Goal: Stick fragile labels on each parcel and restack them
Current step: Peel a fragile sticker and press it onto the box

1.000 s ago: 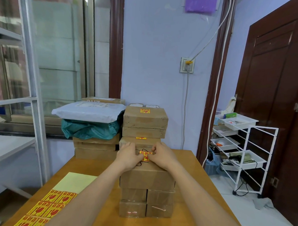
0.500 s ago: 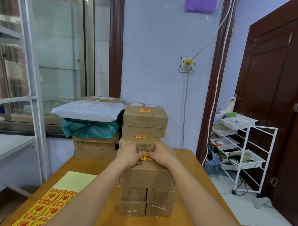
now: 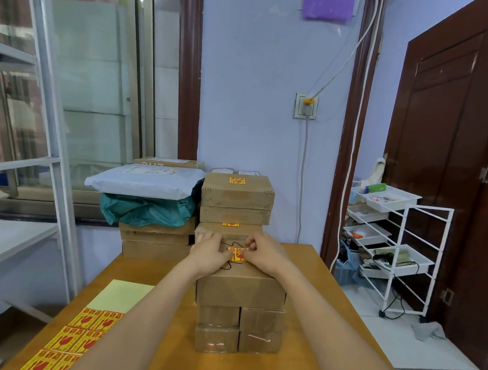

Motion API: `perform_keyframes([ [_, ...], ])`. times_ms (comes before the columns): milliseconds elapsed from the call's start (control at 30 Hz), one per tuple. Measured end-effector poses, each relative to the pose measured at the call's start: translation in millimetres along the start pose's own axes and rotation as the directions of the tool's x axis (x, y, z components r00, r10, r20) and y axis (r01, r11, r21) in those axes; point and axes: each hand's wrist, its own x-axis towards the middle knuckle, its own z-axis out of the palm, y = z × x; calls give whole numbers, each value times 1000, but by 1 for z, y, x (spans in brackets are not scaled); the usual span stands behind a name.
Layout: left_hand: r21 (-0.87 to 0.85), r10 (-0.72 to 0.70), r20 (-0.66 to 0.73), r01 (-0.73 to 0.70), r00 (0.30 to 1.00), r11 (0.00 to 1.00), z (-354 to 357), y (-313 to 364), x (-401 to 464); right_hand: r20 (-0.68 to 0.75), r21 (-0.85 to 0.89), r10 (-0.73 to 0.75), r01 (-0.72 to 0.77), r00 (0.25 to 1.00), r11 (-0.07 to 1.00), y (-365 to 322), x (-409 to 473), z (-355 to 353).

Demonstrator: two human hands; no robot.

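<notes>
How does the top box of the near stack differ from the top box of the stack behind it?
The near top box has both hands on its fragile label: left hand, right hand. The rear top box is untouched, its label flat and fully visible. The near box sits lower. Both are brown cardboard.
</notes>
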Motion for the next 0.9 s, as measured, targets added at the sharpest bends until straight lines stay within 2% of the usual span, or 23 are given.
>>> perform_keyframes([
  [167,-115,5,87,5,996,993,-6,-3,-4,66,-7,-18,19,998,1000,1,-2,-4],
  [367,-237,16,131,15,991,971,-10,-5,-6,166,89,-62,48,984,995,6,-4,-13],
  [567,-511,-30,33,43,999,858,-3,-10,-14,204,177,-55,19,977,984,4,-4,-11],
  [767,-658,-59,-14,35,998,753,-2,-11,-19,108,398,-41,-6,993,917,11,-12,-16],
  [900,-823,-151,-77,22,985,568,-3,-10,-28,-71,549,61,-12,996,836,23,-20,-21],
])
